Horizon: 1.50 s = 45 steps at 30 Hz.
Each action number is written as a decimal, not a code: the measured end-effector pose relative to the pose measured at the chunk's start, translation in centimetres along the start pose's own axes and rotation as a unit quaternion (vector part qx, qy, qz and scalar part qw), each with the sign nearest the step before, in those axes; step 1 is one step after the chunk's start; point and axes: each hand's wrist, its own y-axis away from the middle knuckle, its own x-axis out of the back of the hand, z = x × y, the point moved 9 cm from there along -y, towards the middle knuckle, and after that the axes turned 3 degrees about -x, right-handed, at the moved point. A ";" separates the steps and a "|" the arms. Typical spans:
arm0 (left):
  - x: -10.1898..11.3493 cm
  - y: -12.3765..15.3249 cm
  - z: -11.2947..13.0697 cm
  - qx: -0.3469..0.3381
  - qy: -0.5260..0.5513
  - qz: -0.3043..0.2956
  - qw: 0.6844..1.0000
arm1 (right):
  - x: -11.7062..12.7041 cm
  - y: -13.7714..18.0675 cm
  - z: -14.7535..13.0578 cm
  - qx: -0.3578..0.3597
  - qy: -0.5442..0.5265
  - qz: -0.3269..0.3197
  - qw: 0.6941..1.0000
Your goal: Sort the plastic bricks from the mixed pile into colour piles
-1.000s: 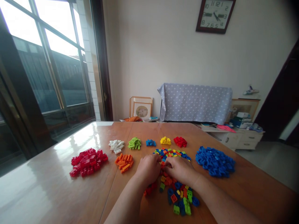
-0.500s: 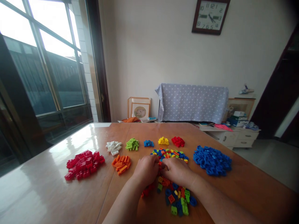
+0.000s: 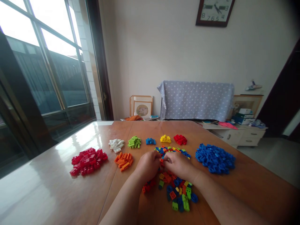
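My left hand (image 3: 149, 163) and my right hand (image 3: 177, 162) are close together over a mixed pile of toy building bricks (image 3: 167, 177) in the middle of the table. Both sets of fingers are curled inward. A small red-orange brick (image 3: 161, 160) shows in the gap between the fingertips; whether either hand grips it I cannot tell. More mixed bricks (image 3: 185, 152) lie just beyond the hands, and others spread toward me between the forearms. A few red bricks (image 3: 148, 186) lie beside my left wrist. My palms hide part of the pile.
Sorted piles surround the hands on the wooden table (image 3: 58, 197): crimson (image 3: 89, 161), orange (image 3: 123, 161), white (image 3: 116, 144), green (image 3: 134, 142), small blue (image 3: 150, 141), yellow (image 3: 165, 138), red (image 3: 180, 139) and a large blue pile (image 3: 215, 158) at right.
The view has tilted down and shifted slightly left. Both hands stay over the mixed pile, with only small finger movements. The sorted piles look the same.
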 end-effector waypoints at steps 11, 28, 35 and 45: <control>-0.7 -0.3 -0.3 -0.005 0.137 0.020 0.990 | -1.8 -0.7 2.3 -0.073 -0.412 -0.088 0.904; -0.5 -0.9 -1.8 0.068 0.331 0.089 0.937 | 0.1 -0.6 0.5 0.030 -0.071 0.034 0.996; -0.3 -0.7 -1.7 0.095 0.422 0.097 0.896 | -0.6 0.1 -0.8 0.028 0.092 0.019 0.995; 0.2 0.2 -0.8 0.118 0.505 0.086 0.851 | -0.6 -1.1 1.7 -0.028 -0.378 0.020 0.925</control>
